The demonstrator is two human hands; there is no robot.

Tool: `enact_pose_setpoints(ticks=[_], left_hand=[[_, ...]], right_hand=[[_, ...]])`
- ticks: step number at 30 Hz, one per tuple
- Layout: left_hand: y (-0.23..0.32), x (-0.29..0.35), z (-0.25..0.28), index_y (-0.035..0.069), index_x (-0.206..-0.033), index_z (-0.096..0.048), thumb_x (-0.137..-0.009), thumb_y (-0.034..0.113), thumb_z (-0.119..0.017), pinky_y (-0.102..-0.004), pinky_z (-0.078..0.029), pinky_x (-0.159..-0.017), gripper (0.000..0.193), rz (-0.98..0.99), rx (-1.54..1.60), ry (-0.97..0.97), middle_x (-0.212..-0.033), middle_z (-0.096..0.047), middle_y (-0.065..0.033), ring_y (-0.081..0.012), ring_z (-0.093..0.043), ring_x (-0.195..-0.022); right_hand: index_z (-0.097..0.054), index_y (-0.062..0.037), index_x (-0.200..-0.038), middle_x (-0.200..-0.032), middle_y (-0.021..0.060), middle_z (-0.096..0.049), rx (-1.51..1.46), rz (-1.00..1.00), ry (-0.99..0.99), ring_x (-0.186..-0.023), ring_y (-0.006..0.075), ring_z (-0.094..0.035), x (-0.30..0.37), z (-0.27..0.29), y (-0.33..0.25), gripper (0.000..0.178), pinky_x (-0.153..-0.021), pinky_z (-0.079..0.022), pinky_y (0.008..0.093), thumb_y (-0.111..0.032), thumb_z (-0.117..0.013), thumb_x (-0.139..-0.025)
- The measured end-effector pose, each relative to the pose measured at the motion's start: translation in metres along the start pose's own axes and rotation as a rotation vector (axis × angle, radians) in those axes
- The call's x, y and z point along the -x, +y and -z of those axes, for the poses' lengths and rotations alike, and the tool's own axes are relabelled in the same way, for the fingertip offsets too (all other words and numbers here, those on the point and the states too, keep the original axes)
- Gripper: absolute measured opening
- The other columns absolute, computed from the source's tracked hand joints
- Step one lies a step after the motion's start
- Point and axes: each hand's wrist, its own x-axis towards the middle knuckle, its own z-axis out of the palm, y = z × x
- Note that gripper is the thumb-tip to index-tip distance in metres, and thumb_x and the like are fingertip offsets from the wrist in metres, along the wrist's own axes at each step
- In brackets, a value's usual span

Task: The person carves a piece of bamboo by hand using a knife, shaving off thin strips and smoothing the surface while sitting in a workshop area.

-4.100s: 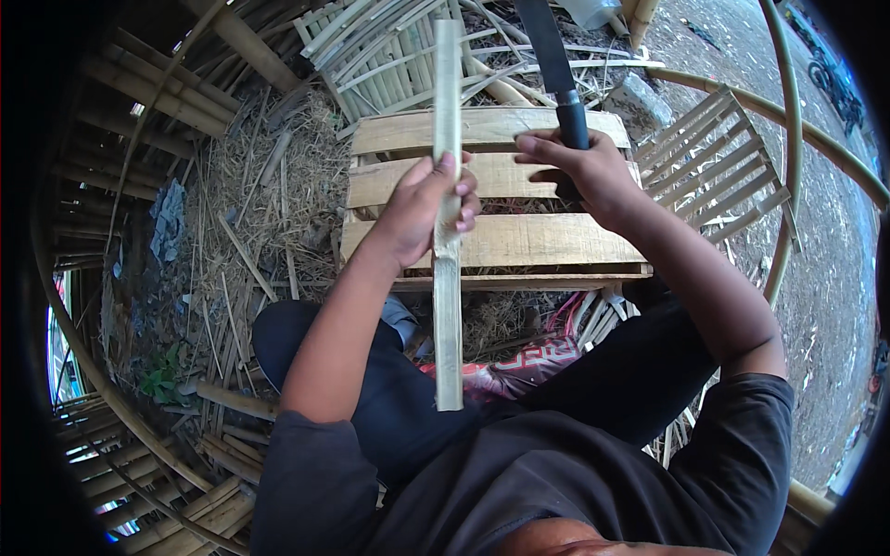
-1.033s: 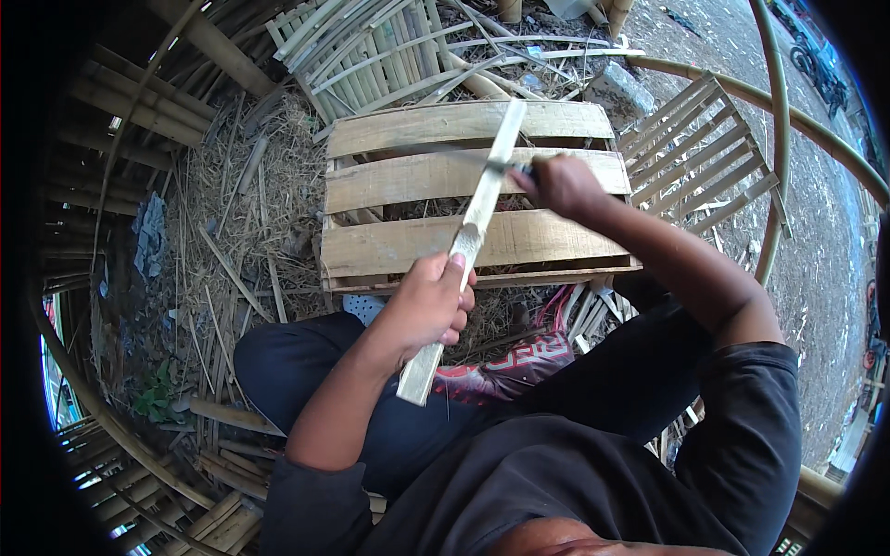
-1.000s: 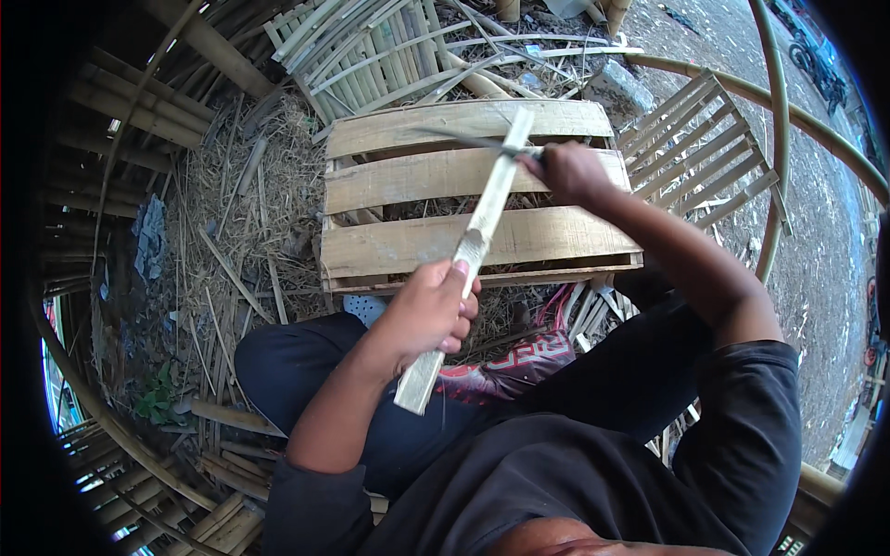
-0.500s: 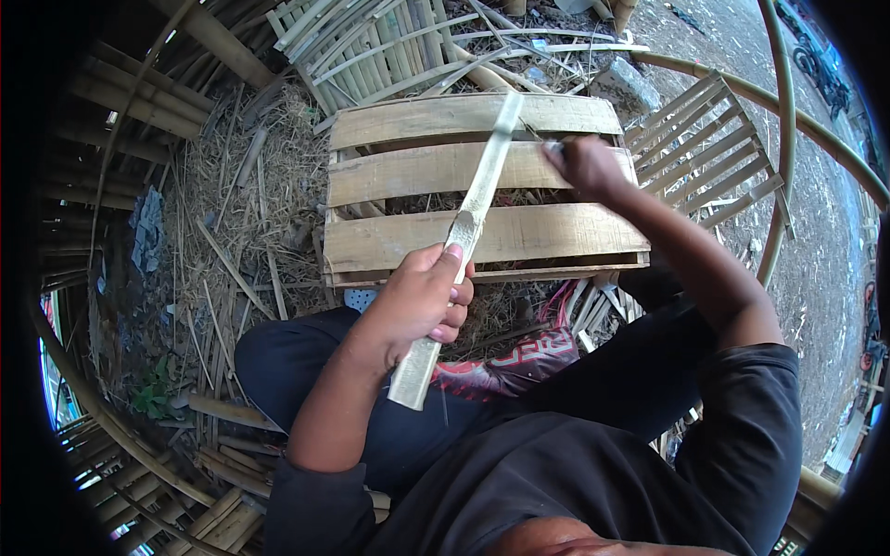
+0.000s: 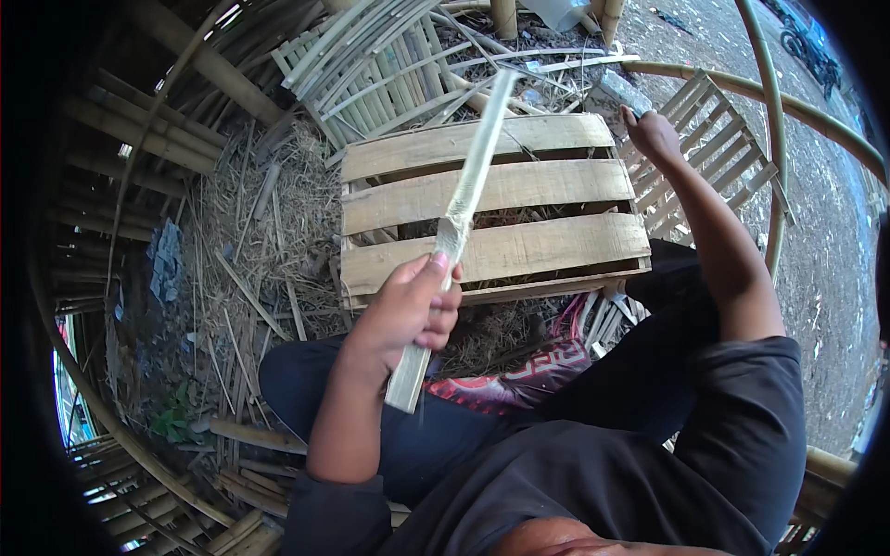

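Observation:
My left hand (image 5: pixel 413 310) is closed round the lower part of a pale bamboo strip (image 5: pixel 480 157), which slants up and away over a slatted wooden crate (image 5: pixel 491 188). Just above my fingers the strip has a rough step, and beyond that it is narrower and freshly pared. My right hand (image 5: pixel 654 137) is out past the crate's far right corner, fingers wrapped round the dark handle of a knife (image 5: pixel 635 112). Its blade is hard to make out against the clutter, and it stands apart from the strip.
Bundled bamboo slats (image 5: pixel 399 79) lie beyond the crate. A slatted bamboo panel (image 5: pixel 709 153) leans at right, beside a pale block (image 5: pixel 619 91) and a curved bamboo pole (image 5: pixel 774 139). Straw and shavings (image 5: pixel 269 204) cover the ground at left. A patterned cloth (image 5: pixel 519 378) lies by my legs.
My right hand has swung outward to the right and away from the strip with the knife. My left hand still grips the strip, at nearly the same slant. The view has shifted slightly.

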Motion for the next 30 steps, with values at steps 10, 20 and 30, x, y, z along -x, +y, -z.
enact_pose_setpoints(ticks=[10, 20, 30], left_hand=[[-0.027, -0.050, 0.003, 0.007, -0.116, -0.042, -0.108, 0.023, -0.039, -0.0269, -0.043, -0.061, 0.018, -0.324, -0.084, 0.071, -0.087, -0.042, -0.0007, -0.0103, -0.043, -0.069], [-0.027, -0.059, -0.017, 0.008, -0.143, -0.025, -0.102, 0.010, -0.051, -0.0372, -0.051, -0.091, 0.049, -0.535, -0.781, -0.030, -0.113, -0.052, -0.0122, -0.0251, -0.061, -0.106], [0.039, -0.003, 0.076, -0.012, -0.129, -0.049, -0.105, 0.026, -0.038, -0.0327, -0.063, -0.078, 0.046, -0.384, -0.063, -0.323, -0.105, -0.065, -0.0202, -0.0259, -0.070, -0.091]], right_hand=[[-0.069, 0.0033, -0.094, -0.051, -0.0052, -0.044, -0.908, -0.137, -0.732, -0.038, 0.0080, -0.043, 0.145, 0.096, -0.190, 0.065, -0.037, -0.031, 0.0252, -0.060, -0.073, -0.084], [-0.064, -0.0016, -0.068, -0.056, -0.0023, -0.053, -0.841, 0.300, -0.434, -0.050, 0.0061, -0.045, 0.174, 0.150, -0.214, 0.038, -0.047, -0.039, 0.0281, -0.032, -0.085, -0.078], [-0.069, -0.0024, -0.081, -0.062, 0.0020, -0.061, -0.430, 0.605, -0.361, -0.057, 0.0101, -0.053, 0.198, 0.231, -0.166, 0.024, -0.056, -0.046, 0.0321, -0.023, -0.080, -0.078]])
